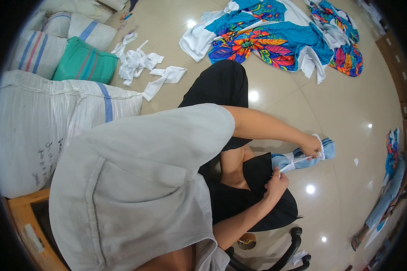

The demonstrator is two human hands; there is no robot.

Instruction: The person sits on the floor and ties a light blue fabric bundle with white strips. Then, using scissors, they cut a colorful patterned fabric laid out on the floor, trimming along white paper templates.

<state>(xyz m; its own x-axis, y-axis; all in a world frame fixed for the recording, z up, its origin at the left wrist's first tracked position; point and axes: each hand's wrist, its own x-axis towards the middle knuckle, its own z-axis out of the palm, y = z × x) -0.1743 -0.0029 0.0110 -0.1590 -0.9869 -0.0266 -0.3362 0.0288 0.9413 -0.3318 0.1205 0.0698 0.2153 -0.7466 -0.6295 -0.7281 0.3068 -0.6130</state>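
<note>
A rolled bundle of light blue cloth with dark stripes [331, 149] lies beyond my bent legs, near the floor. A white strip [291, 158] is wrapped around its middle and crosses over itself. My left hand [310, 146] is closed on the white strip at the bundle's far end, with a loop of it passing around the hand. Nearer to me, my right hand [276, 183] pinches another stretch of the strip beside the bundle's near end. The strip runs between both hands. My fingertips partly hide how it is held.
Colourful floral and teal fabric [267, 40] is heaped on the tiled floor ahead. White cloth strips [138, 61] lie beside stuffed white sacks [36, 131] and a green sack [85, 61]. A black chair base [285, 253] stands close to my right arm. Brown boxes [393, 63] line the right edge.
</note>
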